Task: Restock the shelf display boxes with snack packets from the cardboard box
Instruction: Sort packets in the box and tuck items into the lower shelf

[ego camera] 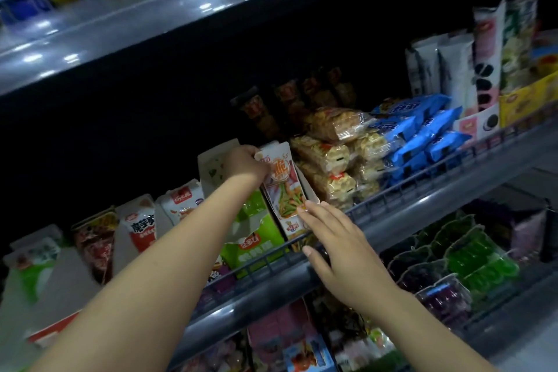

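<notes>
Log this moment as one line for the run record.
stage: inserting packet | left hand: grips top of white-orange snack packet in green cardboard display box | right hand: open, fingertips at packet's lower edge

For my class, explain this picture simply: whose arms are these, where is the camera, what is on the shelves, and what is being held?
There is no machine here. A person wears a camera on the head, so the single picture looks forward and down along their own two bare arms.

They face a dim shop shelf with a wire front rail. On it stand open display boxes of snack packets; to the right lie clear packs of crackers and blue packets.

The left hand grips the top of a white and orange snack packet standing in a display box. The right hand, fingers straight, touches the packet's lower edge, steadying it.

The cardboard supply box is not in view.
</notes>
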`<act>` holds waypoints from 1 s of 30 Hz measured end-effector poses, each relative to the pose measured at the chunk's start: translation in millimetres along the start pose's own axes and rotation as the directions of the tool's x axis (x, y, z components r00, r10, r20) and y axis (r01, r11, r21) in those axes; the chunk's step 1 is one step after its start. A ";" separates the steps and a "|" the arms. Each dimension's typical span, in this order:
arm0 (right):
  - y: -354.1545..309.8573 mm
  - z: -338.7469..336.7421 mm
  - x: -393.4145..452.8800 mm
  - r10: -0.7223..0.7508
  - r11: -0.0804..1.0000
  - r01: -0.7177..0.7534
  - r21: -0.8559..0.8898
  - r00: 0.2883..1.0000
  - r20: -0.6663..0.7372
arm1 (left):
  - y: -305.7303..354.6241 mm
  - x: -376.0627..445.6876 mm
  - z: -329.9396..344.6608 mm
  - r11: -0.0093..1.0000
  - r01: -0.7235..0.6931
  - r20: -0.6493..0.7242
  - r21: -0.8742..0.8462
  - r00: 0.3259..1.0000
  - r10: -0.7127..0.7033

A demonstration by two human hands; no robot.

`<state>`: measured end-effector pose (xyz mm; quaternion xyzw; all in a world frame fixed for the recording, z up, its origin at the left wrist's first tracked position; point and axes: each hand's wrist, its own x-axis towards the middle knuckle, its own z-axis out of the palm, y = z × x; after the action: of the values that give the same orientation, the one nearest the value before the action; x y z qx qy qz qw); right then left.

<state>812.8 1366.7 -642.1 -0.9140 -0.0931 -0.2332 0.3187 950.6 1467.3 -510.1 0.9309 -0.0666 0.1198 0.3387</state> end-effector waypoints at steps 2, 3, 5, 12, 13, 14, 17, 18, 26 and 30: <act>-0.1 -0.2 -0.1 -0.001 1.000 0.001 -0.011 1.000 0.015 | -2.9 0.5 3.3 0.989 -0.068 -0.040 0.132 0.996 0.074; -0.5 -0.2 0.0 -0.004 1.000 0.004 -0.008 1.000 0.014 | -5.0 1.2 4.4 0.982 -0.094 -0.059 0.166 0.993 0.105; -1.4 0.4 0.2 -0.008 1.000 0.008 0.002 1.000 0.000 | -10.7 3.4 6.5 0.971 -0.135 -0.083 0.198 0.985 0.154; -7.0 5.9 -1.0 -0.001 1.000 0.002 0.030 0.999 -0.032 | -25.0 5.0 12.0 0.951 -0.265 -0.065 0.158 0.959 0.277; -7.5 6.0 -1.2 0.002 1.000 -0.001 0.030 0.999 -0.032 | -25.7 5.5 12.3 0.948 -0.268 -0.059 0.169 0.958 0.281; -7.6 6.3 -1.5 0.004 1.000 -0.003 0.029 0.999 -0.032 | -25.7 6.1 12.4 0.945 -0.272 -0.063 0.180 0.956 0.287; -8.2 5.7 -1.8 0.003 0.999 -0.001 0.042 0.999 -0.037 | -24.6 8.1 12.8 0.946 -0.285 -0.065 0.157 0.952 0.298; -8.2 6.0 -1.7 0.001 0.999 0.001 0.051 0.999 -0.042 | -25.1 9.1 13.0 0.947 -0.285 -0.062 0.149 0.953 0.297; -5.6 6.0 -2.3 -0.019 0.999 0.021 0.030 0.999 -0.047 | -28.6 10.4 19.4 0.935 -0.206 -0.120 0.289 0.961 0.249; -4.8 9.0 -1.5 -0.021 0.999 0.022 0.030 0.998 -0.053 | -31.5 10.4 20.7 0.953 -0.172 -0.130 0.249 0.969 0.209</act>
<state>813.3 1376.1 -646.4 -0.9015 -0.0981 -0.2592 0.3324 970.8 1477.4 -542.0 0.9416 -0.1150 0.2309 0.2165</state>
